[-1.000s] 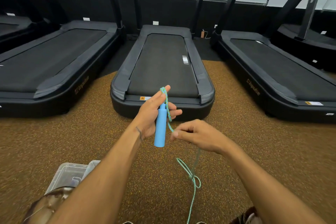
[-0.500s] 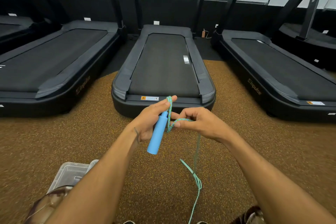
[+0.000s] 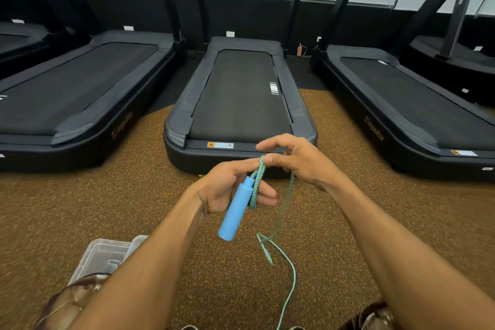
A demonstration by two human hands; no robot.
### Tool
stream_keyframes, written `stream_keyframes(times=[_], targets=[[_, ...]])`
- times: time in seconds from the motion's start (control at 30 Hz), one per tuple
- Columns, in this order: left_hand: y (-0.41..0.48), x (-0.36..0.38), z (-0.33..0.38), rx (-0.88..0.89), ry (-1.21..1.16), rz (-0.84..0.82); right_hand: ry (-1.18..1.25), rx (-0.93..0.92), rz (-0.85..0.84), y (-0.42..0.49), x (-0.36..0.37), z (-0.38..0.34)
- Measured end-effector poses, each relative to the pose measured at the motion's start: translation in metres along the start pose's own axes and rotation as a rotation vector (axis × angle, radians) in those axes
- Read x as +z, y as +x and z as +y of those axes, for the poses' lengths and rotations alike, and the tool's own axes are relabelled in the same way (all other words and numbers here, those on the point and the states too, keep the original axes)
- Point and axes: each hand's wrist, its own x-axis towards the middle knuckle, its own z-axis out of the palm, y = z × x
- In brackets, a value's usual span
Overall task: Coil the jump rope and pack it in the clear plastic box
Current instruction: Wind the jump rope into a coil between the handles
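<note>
My left hand grips the blue handle of the jump rope, which points down and to the left. A short loop of the green-blue rope lies folded beside the handle, pinned under my left thumb. My right hand pinches the rope at the top of that loop, touching the left thumb. From there the rope hangs down, kinks at a small loop and trails to the floor at the bottom edge. The clear plastic box sits on the floor at the lower left, partly hidden by my left forearm.
Three black treadmills stand ahead; the middle one has its rear end just beyond my hands. The floor is speckled brown rubber. My knees show at the bottom corners.
My right hand has risen from below the handle to the top of it, bringing a length of rope up and laying a loop alongside the handle. The left hand tilted the handle slightly.
</note>
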Motion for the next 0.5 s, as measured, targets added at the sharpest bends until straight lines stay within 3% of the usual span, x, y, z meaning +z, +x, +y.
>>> stream_keyframes(times=[0.2, 0.5], targets=[[-0.0007, -0.0048, -0.0022, -0.005, -0.005, -0.048, 0.108, 0.075, -0.151, -0.0049, -0.0019, -0.0033], [0.0004, -0.0059, -0.0017, 0.034, 0.1, -0.108, 0.301, 0.177, -0.132, -0.0081, 0.0051, 0.0008]])
